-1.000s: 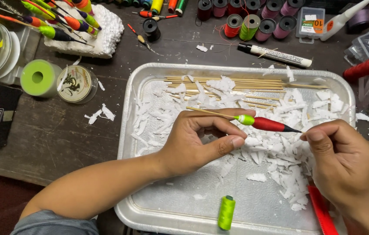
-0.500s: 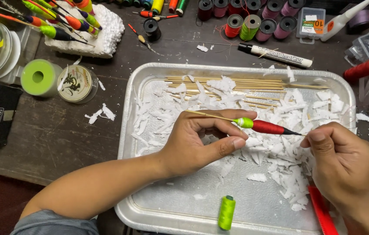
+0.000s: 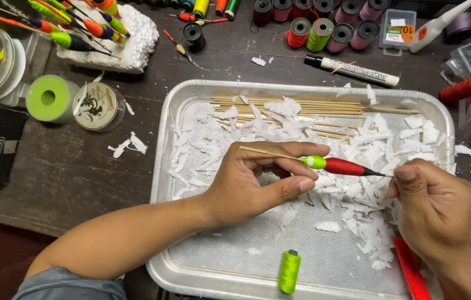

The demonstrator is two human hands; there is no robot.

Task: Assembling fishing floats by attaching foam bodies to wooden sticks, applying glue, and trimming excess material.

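At the far left corner of the bench, a white foam block (image 3: 114, 40) carried several finished floats stuck into it, and near it stood a green spool (image 3: 50, 98) beside a round clear line spool (image 3: 98, 106). A few white shavings (image 3: 127, 145) lay on the dark bench just left of the tray.

The metal tray (image 3: 164, 161) took the middle of the bench. Thin wooden sticks (image 3: 302, 106) lay along its far edge, and white shavings covered most of its right half. A small lime thread spool (image 3: 289, 271) lay near its front edge.

Your left hand (image 3: 255, 186) was closed on the fishing float (image 3: 330, 164), the fingers pinching its thin wooden stem above the middle of the tray. The float had a short lime green part, then a longer red body that narrowed to a dark thin tip toward the right. It lay almost level, slightly lower at the right.

Your right hand (image 3: 434, 208) was above the right edge of the tray, thumb and fingers pressed narrow together at the dark tip. You seemed to pinch something thin there, but I cannot tell what.

Behind the tray, a white marker (image 3: 352, 70) lay near a row of thread spools (image 3: 319, 29) at the far edge.
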